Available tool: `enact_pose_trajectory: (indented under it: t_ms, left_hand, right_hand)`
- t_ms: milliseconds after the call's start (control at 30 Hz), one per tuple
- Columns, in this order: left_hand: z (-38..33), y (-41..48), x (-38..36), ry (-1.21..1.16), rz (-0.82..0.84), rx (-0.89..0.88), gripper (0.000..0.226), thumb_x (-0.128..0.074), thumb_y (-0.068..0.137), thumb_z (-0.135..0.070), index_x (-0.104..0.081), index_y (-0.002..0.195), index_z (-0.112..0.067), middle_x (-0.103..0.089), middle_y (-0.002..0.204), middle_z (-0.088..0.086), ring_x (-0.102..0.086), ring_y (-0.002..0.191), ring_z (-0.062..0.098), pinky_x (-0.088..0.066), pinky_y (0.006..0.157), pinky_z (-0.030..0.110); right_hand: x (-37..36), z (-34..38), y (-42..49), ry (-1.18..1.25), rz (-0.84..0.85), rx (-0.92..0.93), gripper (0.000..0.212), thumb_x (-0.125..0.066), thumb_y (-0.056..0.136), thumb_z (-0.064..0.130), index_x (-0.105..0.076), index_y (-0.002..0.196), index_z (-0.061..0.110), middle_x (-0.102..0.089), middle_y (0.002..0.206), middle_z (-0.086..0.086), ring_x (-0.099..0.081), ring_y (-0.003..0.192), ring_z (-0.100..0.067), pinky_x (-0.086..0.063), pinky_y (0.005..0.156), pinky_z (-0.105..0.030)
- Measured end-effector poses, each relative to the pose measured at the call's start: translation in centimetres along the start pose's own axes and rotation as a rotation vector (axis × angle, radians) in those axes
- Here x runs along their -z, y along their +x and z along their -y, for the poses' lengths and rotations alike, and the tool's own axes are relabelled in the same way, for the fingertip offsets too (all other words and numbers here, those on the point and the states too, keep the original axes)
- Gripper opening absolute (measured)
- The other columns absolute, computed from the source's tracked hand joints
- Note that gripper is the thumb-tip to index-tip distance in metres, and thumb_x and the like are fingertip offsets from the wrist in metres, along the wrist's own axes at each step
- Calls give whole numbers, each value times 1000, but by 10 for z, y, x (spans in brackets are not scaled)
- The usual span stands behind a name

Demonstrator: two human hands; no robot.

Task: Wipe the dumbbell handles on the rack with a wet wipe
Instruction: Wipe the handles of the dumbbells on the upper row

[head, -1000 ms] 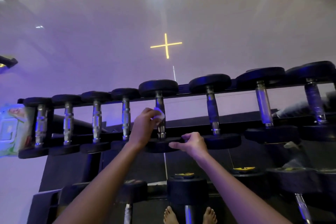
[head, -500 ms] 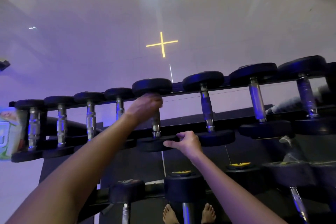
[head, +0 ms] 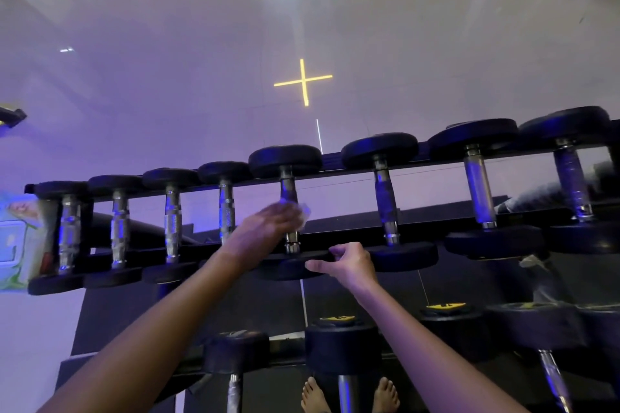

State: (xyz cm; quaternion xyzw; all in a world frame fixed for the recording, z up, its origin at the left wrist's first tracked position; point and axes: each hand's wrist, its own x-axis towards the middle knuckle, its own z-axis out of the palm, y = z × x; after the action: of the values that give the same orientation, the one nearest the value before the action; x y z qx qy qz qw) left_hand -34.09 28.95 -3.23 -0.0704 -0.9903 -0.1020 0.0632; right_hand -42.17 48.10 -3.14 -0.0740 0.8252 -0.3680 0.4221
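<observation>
The rack (head: 339, 226) spans the middle of the frame, with a row of dumbbells on its top tier. The step in hand is wiping the fifth dumbbell (head: 288, 186) from the left, at frame centre. The right hand (head: 352, 261) grips the rim of its near head, steadying it. The left hand (head: 265, 228), motion-blurred, seems wrapped round the handle with the wet wipe (head: 303, 213) at its fingertips. Next, probably, both hands shift right to the neighbouring handle (head: 385, 201).
</observation>
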Motion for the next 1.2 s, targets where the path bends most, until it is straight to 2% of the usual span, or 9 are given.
enact_pose_trajectory:
  t_ms: [67, 133, 300, 433, 733, 867, 967, 1100, 1200]
  left_hand:
    - [-3, -11, 1, 30, -21, -111, 30, -49, 87, -18, -70, 108, -14, -67, 116, 0, -62, 107, 22, -49, 92, 33]
    - [3, -1, 3, 35, -60, -50, 29, -48, 87, -25, -72, 100, -15, -69, 109, 1, -63, 99, 23, -51, 84, 31]
    - [-3, 33, 1, -582, -344, 842, 6, -67, 85, -14, -69, 89, -11, -63, 100, -1, -62, 87, 14, -48, 72, 18]
    - [-33, 6, -7, -858, -359, 1097, 11, -71, 80, -8, -62, 78, -15, -67, 79, 2, -66, 76, 11, -50, 70, 21]
    - [-4, 42, -15, -1310, -471, 1222, 20, -46, 97, -4, -62, 109, 0, -60, 77, 3, -54, 68, 11, -50, 60, 17]
    - [-15, 9, -21, -1117, -228, 1226, 14, -55, 92, -6, -70, 93, -5, -63, 69, 3, -56, 63, 12, -52, 73, 34]
    - [-16, -2, -13, -950, -166, 1213, 8, -69, 85, -19, -72, 83, -13, -61, 58, -4, -52, 49, 3, -54, 68, 29]
    - [-38, 16, 19, -1296, -285, 1140, 16, -70, 83, -15, -70, 95, -4, -62, 74, 8, -55, 65, 17, -55, 65, 31]
    - [-63, 42, 36, -1367, -235, 998, 13, -66, 85, -8, -68, 96, -2, -63, 78, 9, -59, 71, 18, -55, 65, 25]
  right_hand:
    - [0, 0, 0, -2, 0, -2, 78, -84, 61, 43, -55, 124, 8, -62, 119, -6, -59, 109, -19, -47, 86, -25]
    - [-1, 0, 0, -1, 1, -5, 78, -84, 61, 43, -55, 124, 9, -62, 119, -6, -59, 109, -19, -48, 88, -26]
    - [-2, 0, 0, -4, -5, -16, 76, -83, 62, 42, -55, 125, 10, -62, 120, -6, -59, 109, -20, -49, 89, -28]
    - [-2, 0, 0, -1, -10, -14, 75, -84, 62, 40, -56, 124, 9, -63, 119, -6, -60, 108, -19, -48, 88, -26]
    - [-6, -2, 0, 37, -19, -44, 79, -85, 60, 42, -55, 124, 8, -60, 122, -7, -60, 108, -22, -52, 91, -36]
    - [-7, 4, -12, 20, -20, -10, 75, -80, 68, 41, -51, 129, 8, -58, 125, -8, -57, 113, -22, -47, 93, -31]
    - [-5, 8, -31, -8, -37, 54, 62, -71, 79, 38, -53, 128, 6, -59, 127, -8, -56, 117, -21, -44, 94, -27]
    - [16, 17, -61, -6, -91, 107, 39, -64, 86, 37, -67, 109, 7, -68, 106, -6, -61, 100, -15, -39, 72, -19]
    - [45, 21, -78, 10, -161, 141, 32, -63, 87, 35, -71, 98, 7, -71, 98, -6, -61, 87, -11, -41, 72, -21]
